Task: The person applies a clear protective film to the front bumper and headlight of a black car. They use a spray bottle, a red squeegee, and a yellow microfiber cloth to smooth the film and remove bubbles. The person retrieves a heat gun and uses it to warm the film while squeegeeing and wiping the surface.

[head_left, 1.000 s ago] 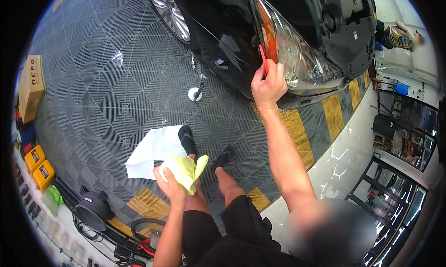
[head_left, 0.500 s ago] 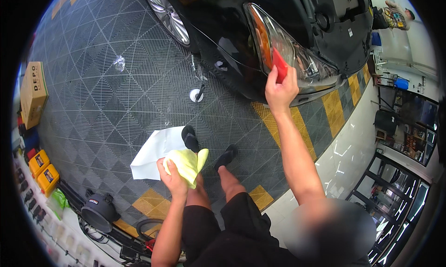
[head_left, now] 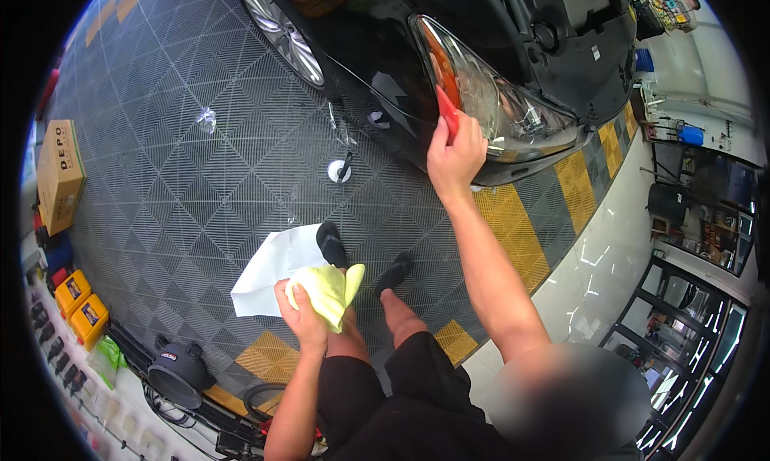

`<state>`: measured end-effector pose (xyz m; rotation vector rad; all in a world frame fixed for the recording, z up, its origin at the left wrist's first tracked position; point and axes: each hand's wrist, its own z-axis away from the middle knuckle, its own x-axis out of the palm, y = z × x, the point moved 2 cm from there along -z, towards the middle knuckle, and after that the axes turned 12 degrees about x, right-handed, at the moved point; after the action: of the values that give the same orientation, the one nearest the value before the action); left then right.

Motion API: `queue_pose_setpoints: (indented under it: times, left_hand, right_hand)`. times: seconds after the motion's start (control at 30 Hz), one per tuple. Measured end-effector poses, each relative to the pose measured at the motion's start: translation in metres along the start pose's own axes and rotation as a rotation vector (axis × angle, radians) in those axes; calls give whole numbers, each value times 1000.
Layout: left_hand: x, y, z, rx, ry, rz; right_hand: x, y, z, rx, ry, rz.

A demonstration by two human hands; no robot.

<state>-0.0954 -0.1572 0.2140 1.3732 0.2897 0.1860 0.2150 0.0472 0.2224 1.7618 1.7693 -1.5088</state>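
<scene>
My right hand (head_left: 459, 160) grips a flat red squeegee (head_left: 447, 112). The squeegee's tip lies at the lower left edge of the headlight (head_left: 489, 92), beside its orange strip. This headlight sits at the front corner of a black car (head_left: 385, 36). My left hand (head_left: 305, 316) is closed round a bunched yellow cloth (head_left: 327, 294) at knee height, away from the car. Behind the cloth, a white sheet (head_left: 269, 272) is partly hidden.
On the tiled floor lie crumpled clear film (head_left: 207, 121) and a white round object with a black handle (head_left: 339, 170). A cardboard box (head_left: 61, 176), yellow cases (head_left: 82, 307) and a black vacuum-like drum (head_left: 178, 373) stand at left. Another person (head_left: 672, 10) is at far right.
My right hand has moved left and slightly down with the squeegee, from over the lens to the headlight's left edge. My left hand still holds the cloth. The view has shifted slightly.
</scene>
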Motion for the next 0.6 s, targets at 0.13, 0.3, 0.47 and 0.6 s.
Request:
queue_pose_setpoints:
  times: [0.13, 0.3, 0.47, 0.6]
  left_hand:
    - [-5, 0, 2, -31, 35, 19]
    - [-5, -5, 5, -16, 7, 6]
    - [-7, -10, 10, 9, -18, -29]
    - [-6, -5, 10, 24, -38, -43]
  right_hand:
    - [-29, 23, 1, 51, 27, -76]
    - [-15, 35, 4, -32, 0, 1]
    - [19, 26, 11, -92, 50, 99]
    - [16, 22, 16, 13, 50, -19]
